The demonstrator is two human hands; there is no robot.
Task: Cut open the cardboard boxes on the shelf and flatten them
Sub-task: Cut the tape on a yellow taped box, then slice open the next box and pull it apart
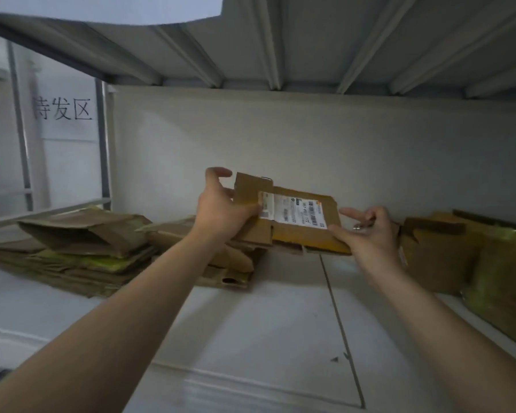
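Presently, item one: a small cardboard box, pressed nearly flat, is hanging in the air above the white shelf, tilted down to the right, with a white shipping label facing up.

Item two: the left hand is gripping the box's left end, its thumb pressing on top beside the label, its forefinger lifting free above the flap.

Item three: the right hand is pinching the near right corner, thumb lying on it and forefinger stretching along the right edge. The other fingers are curling round something small and shiny that cannot be made out.

Item four: a pile of flattened cardboard is lying on the shelf to the left, more reaching under the held box.

Item five: unflattened boxes are standing to the right, against the back panel.

Item six: a paper sign with printed characters is hanging beyond the left upright.
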